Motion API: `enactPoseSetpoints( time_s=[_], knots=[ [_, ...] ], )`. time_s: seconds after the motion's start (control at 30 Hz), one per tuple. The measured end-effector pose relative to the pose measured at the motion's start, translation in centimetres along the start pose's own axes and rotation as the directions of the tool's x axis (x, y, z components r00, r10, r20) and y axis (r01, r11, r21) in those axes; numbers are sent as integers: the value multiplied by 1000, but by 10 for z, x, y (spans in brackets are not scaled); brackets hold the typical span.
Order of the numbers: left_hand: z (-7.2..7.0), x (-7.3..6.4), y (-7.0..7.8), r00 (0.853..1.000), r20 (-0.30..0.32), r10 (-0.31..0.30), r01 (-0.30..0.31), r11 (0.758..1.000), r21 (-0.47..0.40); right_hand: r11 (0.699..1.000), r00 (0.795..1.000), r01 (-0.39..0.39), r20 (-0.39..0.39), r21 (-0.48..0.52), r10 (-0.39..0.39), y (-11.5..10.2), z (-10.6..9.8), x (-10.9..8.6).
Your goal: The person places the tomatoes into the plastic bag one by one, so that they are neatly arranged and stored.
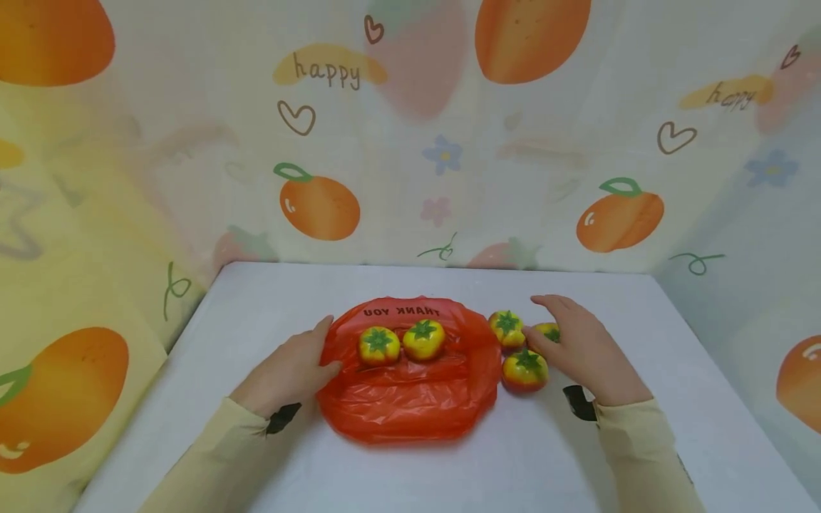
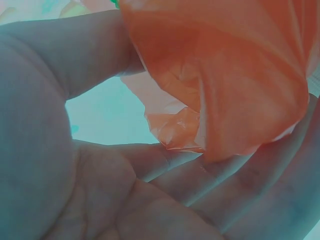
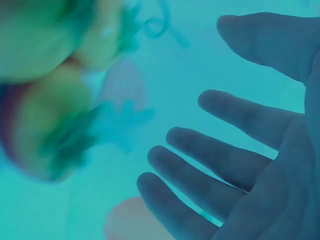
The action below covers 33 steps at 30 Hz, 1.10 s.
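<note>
A red plastic bag [image 1: 410, 406] with mirrored "THANK YOU" print lies flat on the table. Two yellow-and-red toy tomatoes [image 1: 379, 347] with green star-shaped tops sit on it. At the bag's left edge is my left hand [image 1: 288, 370], its thumb and extended fingers spread wide around the red film [image 2: 225, 85], which hides the fingertips. Three more tomatoes [image 1: 524, 370] cluster by the bag's right side. My right hand [image 1: 586, 349] is just right of them, fingers spread and nothing in its palm; it partly covers the rearmost tomato [image 1: 547, 331].
The white table [image 1: 276, 285] ends at a fruit-printed cloth backdrop [image 1: 398, 214], which also hangs along both sides. A dark strap [image 1: 579, 403] shows at the right wrist and another [image 1: 283, 419] at the left wrist.
</note>
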<state>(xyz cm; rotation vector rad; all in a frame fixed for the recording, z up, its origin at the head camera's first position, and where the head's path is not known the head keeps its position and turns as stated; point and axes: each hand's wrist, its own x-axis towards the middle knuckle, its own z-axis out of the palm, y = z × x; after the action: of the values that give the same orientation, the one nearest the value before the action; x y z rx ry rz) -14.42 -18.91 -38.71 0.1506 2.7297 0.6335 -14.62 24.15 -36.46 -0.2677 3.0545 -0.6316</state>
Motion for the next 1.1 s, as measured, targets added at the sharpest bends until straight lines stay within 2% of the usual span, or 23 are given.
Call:
enactPoseSetpoints(
  time_s=[0.1,0.23,0.67,0.87,1.1],
  knots=[
    [-1,0,-1,1000,-3,13,-13,1000,0,998,997,-64,35,5,64,17,4,1],
    [0,0,-3,1000,3,21,-21,1000,-1,998,997,-64,37,4,63,29,10,3],
    [-2,1,-3,999,-5,37,-37,999,9,994,991,-104,83,29,101,42,27,9],
    [-3,0,-1,998,-8,55,-55,998,17,996,995,-75,69,37,73,45,31,12],
    [-2,-1,-1,999,-7,41,-41,999,2,997,994,-77,78,33,74,48,36,15]
  ],
)
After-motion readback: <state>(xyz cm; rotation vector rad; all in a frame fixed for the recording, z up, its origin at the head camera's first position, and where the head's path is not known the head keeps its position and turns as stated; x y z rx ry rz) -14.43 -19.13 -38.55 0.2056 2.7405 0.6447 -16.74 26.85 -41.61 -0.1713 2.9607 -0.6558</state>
